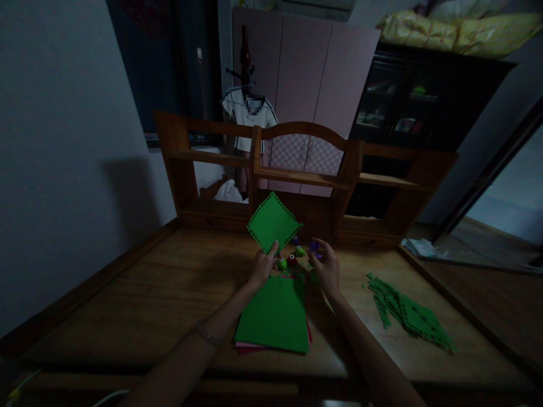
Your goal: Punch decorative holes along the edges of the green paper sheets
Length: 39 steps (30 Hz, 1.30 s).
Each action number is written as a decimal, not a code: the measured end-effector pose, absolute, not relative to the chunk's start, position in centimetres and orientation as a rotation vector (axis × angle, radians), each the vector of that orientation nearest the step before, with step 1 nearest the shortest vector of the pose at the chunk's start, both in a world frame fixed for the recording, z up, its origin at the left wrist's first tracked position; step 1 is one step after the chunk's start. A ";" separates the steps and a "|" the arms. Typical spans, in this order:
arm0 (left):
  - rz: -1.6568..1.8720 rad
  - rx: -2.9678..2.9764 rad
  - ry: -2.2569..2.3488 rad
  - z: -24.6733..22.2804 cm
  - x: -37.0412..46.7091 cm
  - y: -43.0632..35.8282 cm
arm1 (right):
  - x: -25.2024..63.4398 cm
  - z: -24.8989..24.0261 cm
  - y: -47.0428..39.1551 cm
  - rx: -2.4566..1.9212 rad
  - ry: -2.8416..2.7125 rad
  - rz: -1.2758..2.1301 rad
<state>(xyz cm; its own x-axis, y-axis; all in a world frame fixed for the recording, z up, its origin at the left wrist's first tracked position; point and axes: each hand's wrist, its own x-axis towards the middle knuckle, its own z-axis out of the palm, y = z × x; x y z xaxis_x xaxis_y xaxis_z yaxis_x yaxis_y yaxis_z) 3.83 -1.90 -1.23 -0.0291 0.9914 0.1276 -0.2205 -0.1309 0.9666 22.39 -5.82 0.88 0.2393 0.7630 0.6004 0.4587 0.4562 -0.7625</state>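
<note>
My left hand [263, 268] pinches the lower corner of a green square sheet [274, 221] between thumb and fingers. The sheet stands up on its corner, with small cut-outs running along its edges. In my right hand [327, 269] is a small purple craft punch [314, 247], partly covered by the fingers. Between the hands sit more small punches: a green one [299, 251], a red one [291, 259], another green one [281, 264] and a dark purple one [296, 241]. Nearer to me lies a stack of sheets [275, 316], green on top with pink and red edges beneath.
Punched green strips and scraps [409, 314] are heaped on the right of the wooden table [169, 288]. A wooden shelf unit [303, 176] closes off the back edge. A white wall [63, 169] rises on the left. Clothes [250, 127] hang behind the shelf.
</note>
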 end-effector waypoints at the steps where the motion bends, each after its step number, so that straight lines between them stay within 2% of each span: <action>1: 1.405 1.136 0.997 -1.3 3.8 -1.9 | 22.4 0.9 -5.8 -1.171 -1.400 0.290; 39: 1.392 1.213 1.012 -1.7 4.0 -1.7 | 22.0 1.2 -5.8 -1.182 -1.389 0.246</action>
<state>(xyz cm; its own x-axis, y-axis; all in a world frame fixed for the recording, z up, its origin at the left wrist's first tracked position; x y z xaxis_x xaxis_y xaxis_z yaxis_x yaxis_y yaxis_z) 3.99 -1.69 -1.71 -0.0086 0.9867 0.1621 -0.1508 -0.1615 0.9753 22.02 -5.79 1.17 0.2564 0.7425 0.6189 0.4851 0.4549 -0.7468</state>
